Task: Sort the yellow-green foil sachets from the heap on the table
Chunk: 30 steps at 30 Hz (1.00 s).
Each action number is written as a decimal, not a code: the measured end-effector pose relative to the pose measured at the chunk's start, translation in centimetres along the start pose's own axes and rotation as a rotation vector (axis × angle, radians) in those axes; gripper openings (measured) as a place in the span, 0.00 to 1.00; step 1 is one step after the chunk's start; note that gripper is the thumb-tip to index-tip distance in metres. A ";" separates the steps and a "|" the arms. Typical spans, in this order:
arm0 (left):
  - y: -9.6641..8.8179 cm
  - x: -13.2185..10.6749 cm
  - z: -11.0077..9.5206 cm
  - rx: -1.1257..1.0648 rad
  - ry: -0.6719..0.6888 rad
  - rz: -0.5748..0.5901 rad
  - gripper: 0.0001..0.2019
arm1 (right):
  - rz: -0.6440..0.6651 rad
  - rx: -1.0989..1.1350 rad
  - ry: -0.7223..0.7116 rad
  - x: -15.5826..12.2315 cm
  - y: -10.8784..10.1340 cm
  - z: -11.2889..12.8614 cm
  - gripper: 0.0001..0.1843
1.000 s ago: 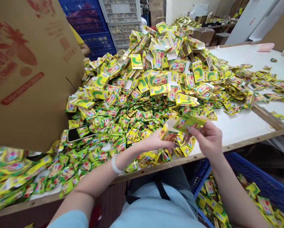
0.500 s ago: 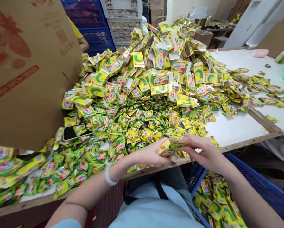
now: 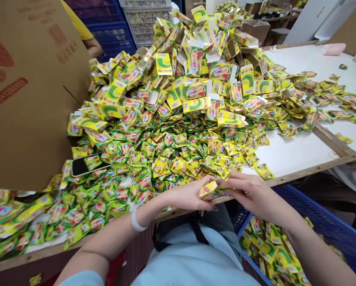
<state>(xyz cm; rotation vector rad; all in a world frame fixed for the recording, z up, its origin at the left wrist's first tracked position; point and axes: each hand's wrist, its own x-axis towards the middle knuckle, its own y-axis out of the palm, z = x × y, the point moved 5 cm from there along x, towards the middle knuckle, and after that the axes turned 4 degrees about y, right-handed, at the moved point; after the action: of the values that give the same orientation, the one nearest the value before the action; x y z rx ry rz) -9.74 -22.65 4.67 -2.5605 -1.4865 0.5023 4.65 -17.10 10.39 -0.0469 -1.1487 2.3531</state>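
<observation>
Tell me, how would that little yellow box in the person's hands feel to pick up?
Probably light: the small box sits pinched between the left hand and right hand. Likely thin card, easily crushed: the open boxes piled behind show bent flaps. Flat sides, so unlikely to roll.

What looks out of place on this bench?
A smartphone lies half buried at the left of the sachet pile, with a sachet resting on its screen. It is the one thing there that isn't packaging. The small box between the left hand and right hand looks intact.
</observation>
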 end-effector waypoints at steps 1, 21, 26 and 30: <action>0.1 0.1 0.0 -0.001 -0.001 0.004 0.31 | -0.044 0.019 0.026 -0.1 0.2 -0.1 0.10; -4.3 7.8 -2.0 0.253 0.197 -0.422 0.32 | -0.807 -0.342 0.364 -5.6 -10.4 -10.1 0.18; -9.9 7.8 0.0 0.969 -0.235 -0.719 0.15 | -0.825 -0.613 0.312 -0.7 -14.8 -13.2 0.35; -9.5 8.5 1.9 1.058 -0.327 -0.638 0.15 | -0.270 -0.490 0.075 7.5 -3.2 -12.0 0.25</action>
<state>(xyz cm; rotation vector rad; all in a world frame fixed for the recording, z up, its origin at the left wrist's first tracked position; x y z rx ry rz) -14.32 -10.62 3.71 -1.1776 -1.4286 1.2041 2.51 -3.27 6.46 -0.1401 -1.5594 1.7819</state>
